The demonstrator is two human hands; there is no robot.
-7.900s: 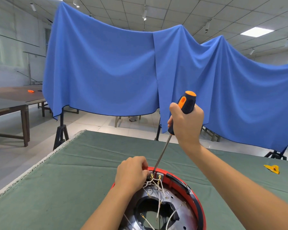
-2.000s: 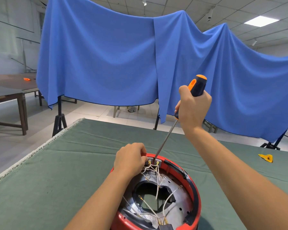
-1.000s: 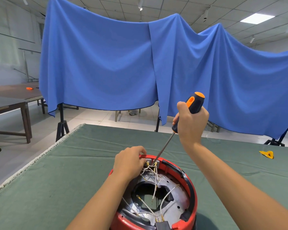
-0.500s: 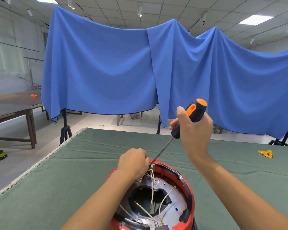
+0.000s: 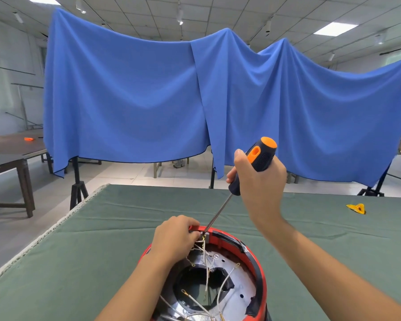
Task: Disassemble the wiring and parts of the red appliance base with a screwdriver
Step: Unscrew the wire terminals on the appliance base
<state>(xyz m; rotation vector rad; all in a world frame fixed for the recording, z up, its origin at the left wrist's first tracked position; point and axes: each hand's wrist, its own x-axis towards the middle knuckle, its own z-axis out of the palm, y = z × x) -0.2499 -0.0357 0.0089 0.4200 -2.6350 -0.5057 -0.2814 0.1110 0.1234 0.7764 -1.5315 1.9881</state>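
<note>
A: What is sitting nearest the camera?

B: The red appliance base (image 5: 259, 269) is lying on the green table cloth (image 5: 79, 262), its open side facing up, with its lower part running off the bottom edge. White wires (image 5: 222, 280) are crossing over the dark central opening.

A: And the hands?

B: The left hand (image 5: 174, 237) is curling over the far rim, fingers pinching something at the terminal block (image 5: 206, 237); the knuckles are hiding exactly what. The right hand (image 5: 262, 181) is wrapping tightly round the black-and-orange handle of the screwdriver (image 5: 252, 163), whose shaft is slanting down to the terminal block. Its tip is too small to make out.

A: Anything else on the cloth?

B: A small yellow object (image 5: 357, 208) is lying well apart, far right; I cannot tell what it is.

A: Beyond the table?

B: A blue drape (image 5: 125, 100) is hanging across stands, blocking the room behind. A dark wooden table (image 5: 7, 151) is standing at the left, carrying a small orange item (image 5: 29, 139).
</note>
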